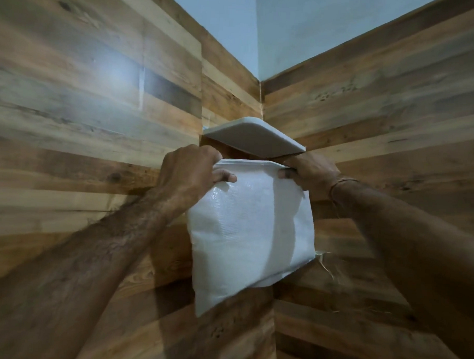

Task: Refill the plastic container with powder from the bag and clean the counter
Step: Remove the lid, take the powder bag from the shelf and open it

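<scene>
two hands hold one white woven bag [249, 234] up in the corner of the wood-panelled walls [84, 104], just under a small white corner shelf [254, 136]. the left hand [188, 171] grips the bag's top left corner, its fingers [225, 176] curled over the edge with the thumb pressed on the front face. the right hand [309, 177] pinches the top right corner in the same way, thumb on the front and the other fingers hidden behind. held by both top corners, the folded top edge is stretched nearly level between the hands, which probably keeps the mouth closed and the powder settled low. the fuller, rounder lower half fits that reading. the bag's long axis runs from the top edge down to the bottom seam, close to upright. the mouth end points up toward the shelf's underside and the bottom seam hangs toward the person, sloping so that its left corner sits lower than its right. loose fibres [327, 264] trail from the lower right corner, so the weave may be fraying there. the top edge lies just beside the shelf's front lip, but whether they touch cannot be told, nor whether the bag is going up or coming down. neither the plastic container nor the desk is in view.
</scene>
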The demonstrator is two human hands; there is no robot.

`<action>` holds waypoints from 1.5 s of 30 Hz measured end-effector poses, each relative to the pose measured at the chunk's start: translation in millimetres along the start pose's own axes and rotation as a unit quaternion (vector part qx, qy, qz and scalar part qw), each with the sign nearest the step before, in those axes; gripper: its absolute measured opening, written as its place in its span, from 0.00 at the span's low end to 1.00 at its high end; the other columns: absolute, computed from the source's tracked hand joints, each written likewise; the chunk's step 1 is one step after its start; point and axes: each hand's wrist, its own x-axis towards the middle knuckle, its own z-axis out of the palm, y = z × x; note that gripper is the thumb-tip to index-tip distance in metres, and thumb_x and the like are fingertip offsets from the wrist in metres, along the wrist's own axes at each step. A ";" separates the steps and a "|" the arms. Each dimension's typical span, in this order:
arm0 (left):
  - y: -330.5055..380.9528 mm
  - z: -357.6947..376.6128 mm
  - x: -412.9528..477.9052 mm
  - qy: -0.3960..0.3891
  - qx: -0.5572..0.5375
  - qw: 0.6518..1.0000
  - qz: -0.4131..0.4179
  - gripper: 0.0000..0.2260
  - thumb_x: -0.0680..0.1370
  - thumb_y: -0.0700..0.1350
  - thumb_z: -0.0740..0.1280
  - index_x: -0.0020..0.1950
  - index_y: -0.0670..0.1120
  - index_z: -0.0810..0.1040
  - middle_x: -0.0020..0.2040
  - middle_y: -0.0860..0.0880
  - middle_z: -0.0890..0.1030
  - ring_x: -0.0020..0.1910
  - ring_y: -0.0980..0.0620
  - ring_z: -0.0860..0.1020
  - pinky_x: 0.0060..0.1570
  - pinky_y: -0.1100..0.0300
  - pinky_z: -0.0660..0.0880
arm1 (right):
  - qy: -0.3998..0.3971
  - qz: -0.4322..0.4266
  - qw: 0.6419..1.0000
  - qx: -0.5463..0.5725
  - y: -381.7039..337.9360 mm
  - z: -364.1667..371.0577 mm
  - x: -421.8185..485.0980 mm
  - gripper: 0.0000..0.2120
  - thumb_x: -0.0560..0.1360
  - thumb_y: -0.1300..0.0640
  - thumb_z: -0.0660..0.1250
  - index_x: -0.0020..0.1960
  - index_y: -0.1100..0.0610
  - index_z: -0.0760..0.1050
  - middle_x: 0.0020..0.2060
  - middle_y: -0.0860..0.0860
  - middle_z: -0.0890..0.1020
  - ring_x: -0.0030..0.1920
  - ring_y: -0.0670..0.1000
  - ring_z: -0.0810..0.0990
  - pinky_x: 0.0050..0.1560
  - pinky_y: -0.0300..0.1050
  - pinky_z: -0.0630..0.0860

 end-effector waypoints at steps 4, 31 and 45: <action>28.4 -20.8 -7.9 0.029 -0.019 0.999 0.023 0.20 0.76 0.65 0.69 0.54 0.50 0.84 0.50 0.48 0.86 0.46 0.49 0.81 0.46 0.58 0.69 | 0.064 0.012 0.998 -0.011 30.9 -40.1 -50.1 0.20 0.80 0.37 0.61 0.56 0.49 0.84 0.44 0.50 0.84 0.43 0.56 0.83 0.44 0.55 0.82; 370.9 -31.4 -490.9 -0.293 -0.252 0.921 0.033 0.25 0.76 0.72 0.57 0.36 0.51 0.71 0.31 0.47 0.80 0.32 0.44 0.81 0.29 0.55 0.69 | -0.295 0.173 0.938 0.057 137.3 -105.7 -679.6 0.05 0.74 0.56 0.71 0.45 0.50 0.85 0.45 0.53 0.88 0.50 0.60 0.86 0.42 0.46 0.72; 381.8 -40.4 -589.7 -0.517 -0.231 0.820 -0.080 0.18 0.73 0.65 0.73 0.53 0.54 0.84 0.45 0.52 0.86 0.41 0.51 0.81 0.35 0.59 0.66 | -0.302 0.265 0.913 0.061 81.9 -60.2 -786.4 0.03 0.78 0.54 0.71 0.48 0.48 0.84 0.45 0.46 0.87 0.44 0.53 0.85 0.36 0.42 0.69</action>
